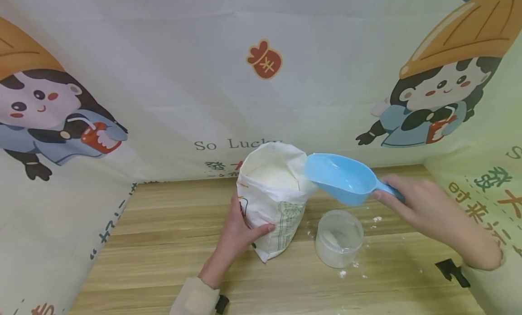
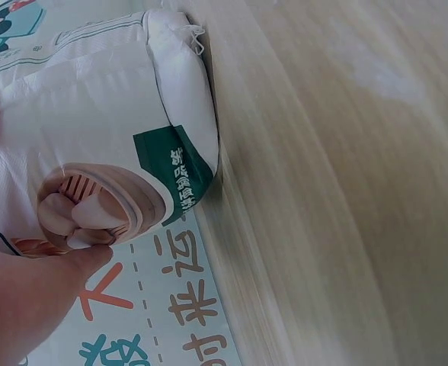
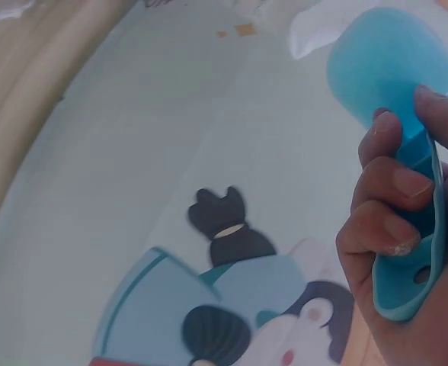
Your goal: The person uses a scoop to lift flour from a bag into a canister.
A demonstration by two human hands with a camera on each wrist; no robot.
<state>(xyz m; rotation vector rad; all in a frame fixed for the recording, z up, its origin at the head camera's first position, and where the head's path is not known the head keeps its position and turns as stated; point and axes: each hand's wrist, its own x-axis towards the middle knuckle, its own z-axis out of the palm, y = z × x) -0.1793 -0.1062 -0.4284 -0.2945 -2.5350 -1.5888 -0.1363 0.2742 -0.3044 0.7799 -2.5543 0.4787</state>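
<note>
A white bag of flour (image 1: 267,210) stands on the table with its top open, pale flour (image 1: 272,177) showing inside. My left hand (image 1: 239,233) holds the bag from its left side, thumb across the front. In the left wrist view, the bag's printed side (image 2: 79,114) shows a steamer of buns. My right hand (image 1: 409,199) grips the handle of a light blue scoop (image 1: 340,175). The scoop's tip overlaps the bag's right rim in the head view. In the right wrist view, fingers (image 3: 392,187) wrap the scoop's handle.
A clear round container (image 1: 337,257) stands right of the bag, below the scoop, with some white powder inside. Flour specks (image 1: 377,219) lie scattered around it on the wooden table (image 1: 163,251). A printed cloth backdrop (image 1: 183,79) rises behind and at both sides.
</note>
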